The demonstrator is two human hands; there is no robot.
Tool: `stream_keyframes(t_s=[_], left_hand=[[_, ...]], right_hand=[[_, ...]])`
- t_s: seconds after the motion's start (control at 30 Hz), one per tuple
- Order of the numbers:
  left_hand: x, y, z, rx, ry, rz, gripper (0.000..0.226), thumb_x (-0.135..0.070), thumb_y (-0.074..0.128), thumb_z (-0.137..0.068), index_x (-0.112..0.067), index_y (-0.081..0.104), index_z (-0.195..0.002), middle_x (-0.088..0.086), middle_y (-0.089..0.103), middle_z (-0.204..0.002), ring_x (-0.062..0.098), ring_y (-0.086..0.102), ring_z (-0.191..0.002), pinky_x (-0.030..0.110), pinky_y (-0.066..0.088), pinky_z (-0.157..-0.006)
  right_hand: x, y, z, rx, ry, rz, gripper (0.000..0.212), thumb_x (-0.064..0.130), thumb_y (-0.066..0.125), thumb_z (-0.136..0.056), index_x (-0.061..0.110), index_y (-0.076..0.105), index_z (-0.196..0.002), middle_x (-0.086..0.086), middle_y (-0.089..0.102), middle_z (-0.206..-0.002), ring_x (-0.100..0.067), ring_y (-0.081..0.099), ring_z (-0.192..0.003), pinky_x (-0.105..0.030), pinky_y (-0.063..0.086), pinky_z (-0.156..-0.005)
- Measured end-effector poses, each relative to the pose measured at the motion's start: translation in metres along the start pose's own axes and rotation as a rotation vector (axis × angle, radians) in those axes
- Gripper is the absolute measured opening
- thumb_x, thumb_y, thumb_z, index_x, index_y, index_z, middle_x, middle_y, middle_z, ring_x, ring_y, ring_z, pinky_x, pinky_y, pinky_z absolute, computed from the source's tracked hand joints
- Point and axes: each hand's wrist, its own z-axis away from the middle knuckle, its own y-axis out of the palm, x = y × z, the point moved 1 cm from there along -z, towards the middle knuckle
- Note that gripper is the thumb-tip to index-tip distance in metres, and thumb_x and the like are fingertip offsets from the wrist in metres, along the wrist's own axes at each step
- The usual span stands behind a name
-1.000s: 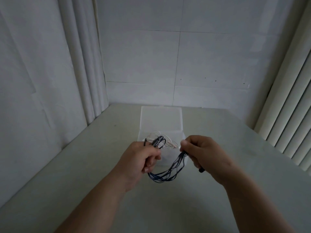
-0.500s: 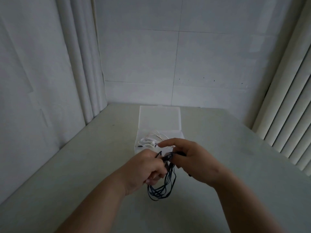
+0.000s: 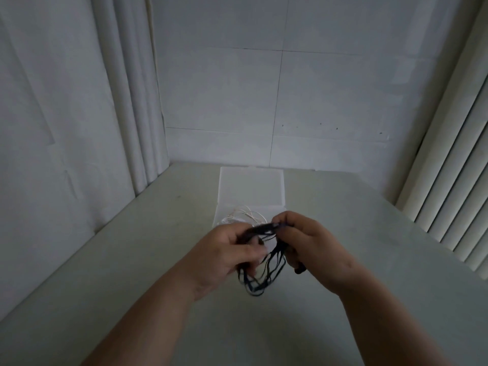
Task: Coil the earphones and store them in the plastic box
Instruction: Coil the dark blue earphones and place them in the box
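Pale table [image 3: 132, 273] carries the open plastic box [image 3: 252, 191] just beyond both hands, left hand [image 3: 224, 260] and right hand [image 3: 314, 249] pinching the dark earphones [image 3: 264, 276], whose loops hang downward between them.

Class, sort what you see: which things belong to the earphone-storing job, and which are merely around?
Job: dark earphones, left hand, right hand, plastic box, white earphones already inside.
Around: table, window blinds, curtain.

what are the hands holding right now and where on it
Both the left hand and the right hand pinch the dark earphone cable at the top of its coil; loops hang below.
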Motion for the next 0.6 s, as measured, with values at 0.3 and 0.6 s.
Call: stream_keyframes(t_s=[0.3, 0.6], left_hand=[[-0.0028, -0.0101, -0.0044, -0.218, 0.081, 0.258, 0.022, 0.003, 0.06, -0.082, -0.012, 0.056, -0.098, 0.015, 0.062, -0.078, 0.022, 0.062, -0.067, 0.031, 0.053, -0.067], [-0.0043, -0.0082, -0.0032, -0.402, 0.02, -0.094, 0.011, -0.007, 0.052, -0.096, -0.017, 0.057, -0.099, 0.002, 0.062, -0.072, 0.022, 0.06, -0.052, 0.025, 0.038, -0.039]], right_hand=[[-0.0005, -0.0085, -0.0046, -0.043, 0.158, -0.709, 0.012, 0.01, 0.038, -0.08, 0.008, 0.047, -0.072, -0.006, 0.041, -0.054, -0.012, 0.025, -0.036, -0.021, 0.025, -0.041], [-0.0044, -0.006, -0.0049, 0.01, 0.244, -0.625, 0.047, 0.06, 0.052, -0.082, 0.018, 0.04, -0.064, -0.001, 0.029, -0.056, -0.011, 0.02, -0.041, -0.024, 0.02, -0.042]])
